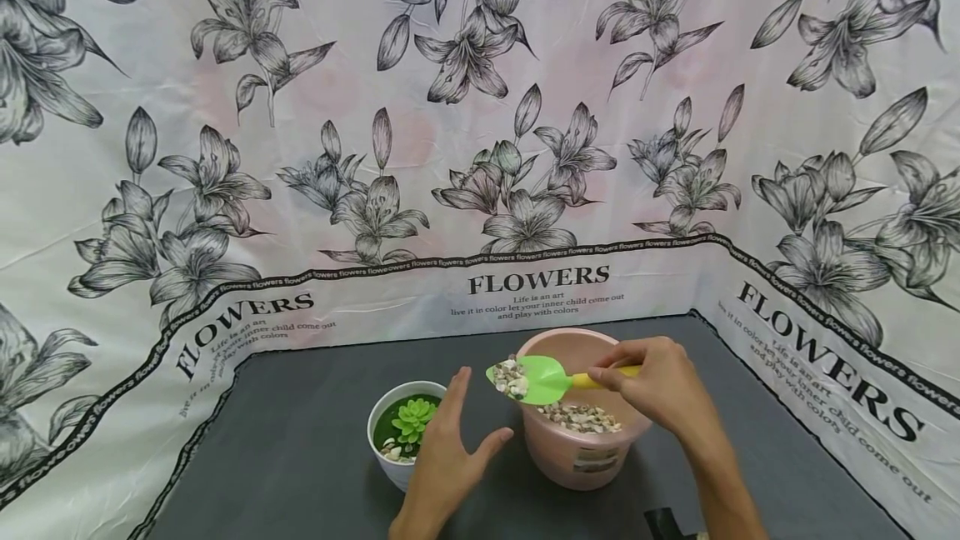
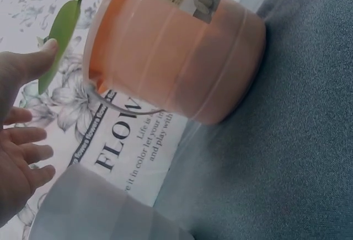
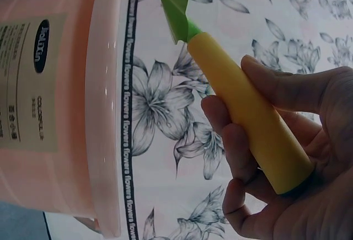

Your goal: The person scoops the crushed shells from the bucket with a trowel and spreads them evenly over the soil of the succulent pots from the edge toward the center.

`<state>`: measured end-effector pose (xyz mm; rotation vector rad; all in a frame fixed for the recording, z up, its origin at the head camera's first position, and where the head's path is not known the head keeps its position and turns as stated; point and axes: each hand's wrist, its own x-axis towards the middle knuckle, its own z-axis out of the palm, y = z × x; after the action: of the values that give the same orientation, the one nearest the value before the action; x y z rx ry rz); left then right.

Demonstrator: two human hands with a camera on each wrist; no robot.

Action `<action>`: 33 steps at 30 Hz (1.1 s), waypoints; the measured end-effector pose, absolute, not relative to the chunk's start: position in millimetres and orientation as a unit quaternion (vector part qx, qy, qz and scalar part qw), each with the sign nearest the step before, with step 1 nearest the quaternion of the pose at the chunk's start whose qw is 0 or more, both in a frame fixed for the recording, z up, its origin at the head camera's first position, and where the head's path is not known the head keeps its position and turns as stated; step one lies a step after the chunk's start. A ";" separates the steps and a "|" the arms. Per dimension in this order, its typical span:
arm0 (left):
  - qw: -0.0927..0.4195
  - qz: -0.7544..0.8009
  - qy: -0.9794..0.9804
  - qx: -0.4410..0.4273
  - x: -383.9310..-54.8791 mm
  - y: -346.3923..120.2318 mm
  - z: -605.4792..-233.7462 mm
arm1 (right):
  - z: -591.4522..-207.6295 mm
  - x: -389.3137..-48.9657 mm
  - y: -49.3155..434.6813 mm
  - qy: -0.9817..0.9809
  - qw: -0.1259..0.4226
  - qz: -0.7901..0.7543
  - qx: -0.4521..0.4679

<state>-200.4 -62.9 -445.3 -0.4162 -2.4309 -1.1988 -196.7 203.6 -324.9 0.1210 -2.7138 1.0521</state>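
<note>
In the head view my right hand (image 1: 660,382) grips the yellow handle of a small garden trowel (image 1: 545,380). Its green blade carries a heap of pebbles (image 1: 510,378) above the left rim of a pink bucket (image 1: 581,461). More pebbles lie inside that bucket. The right wrist view shows fingers and thumb curled round the handle (image 3: 248,113). My left hand (image 1: 447,461) is held up with fingers extended and thumb spread, between the bucket and a white pot (image 1: 390,473). In the pot are a green succulent (image 1: 413,419) and some pebbles at the near side.
Both containers stand on a dark grey tabletop (image 1: 300,440). A white floral cloth (image 1: 525,290) printed with lettering hangs behind and along the sides. A small black item (image 1: 662,522) lies at the near edge, partly cut off. The bucket has a thin wire handle (image 2: 124,107).
</note>
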 end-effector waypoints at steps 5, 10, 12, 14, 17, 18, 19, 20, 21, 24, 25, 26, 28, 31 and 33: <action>0.213 -0.424 -0.868 -0.145 -199.3 -65.0 -444.9 | -324.2 -195.8 199.5 -0.924 0.118 0.359 0.047; 0.221 -0.424 -0.868 -0.136 -198.8 -68.2 -443.9 | -324.1 -197.2 193.5 -0.925 0.129 0.353 0.055; 0.218 -0.428 -0.868 -0.128 -198.7 -70.0 -444.2 | -324.4 -198.4 190.1 -0.924 0.130 0.353 0.059; 0.215 -0.432 -0.868 -0.121 -198.8 -71.9 -444.9 | -324.9 -199.5 186.8 -0.924 0.130 0.354 0.060; 0.214 -0.433 -0.868 -0.115 -198.6 -74.7 -446.1 | -325.4 -200.5 182.8 -0.923 0.127 0.358 0.056; 0.216 -0.432 -0.868 -0.115 -198.5 -75.6 -446.3 | -325.5 -200.6 181.7 -0.923 0.126 0.359 0.054; 0.219 -0.431 -0.868 -0.114 -198.4 -76.6 -446.6 | -325.5 -200.7 180.6 -0.923 0.125 0.360 0.052; 0.225 -0.430 -0.867 -0.113 -198.3 -77.5 -446.7 | -325.5 -200.9 179.5 -0.922 0.124 0.362 0.051; 0.230 -0.429 -0.866 -0.113 -198.2 -78.6 -446.8 | -325.5 -201.1 178.4 -0.922 0.123 0.363 0.052; 0.248 -0.423 -0.865 -0.110 -198.5 -82.0 -447.5 | -325.8 -201.9 174.9 -0.921 0.120 0.366 0.053; 0.252 -0.422 -0.864 -0.109 -198.8 -83.2 -448.1 | -325.9 -202.1 173.6 -0.921 0.118 0.368 0.053; 0.256 -0.421 -0.864 -0.107 -198.8 -84.4 -448.4 | -326.0 -202.4 172.4 -0.920 0.117 0.370 0.055; 0.261 -0.419 -0.863 -0.105 -199.0 -86.7 -449.3 | -326.3 -202.8 169.9 -0.919 0.116 0.373 0.054; 0.262 -0.422 -0.863 -0.098 -198.7 -89.7 -450.6 | -326.0 -203.4 166.2 -0.917 0.117 0.377 0.056; 0.263 -0.420 -0.864 -0.091 -198.3 -91.4 -451.0 | -326.0 -203.7 163.6 -0.917 0.117 0.378 0.055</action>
<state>-198.3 -91.4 -451.0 -0.2463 -2.3362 -1.1363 -203.7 163.6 -326.0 0.1621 -2.6844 1.1054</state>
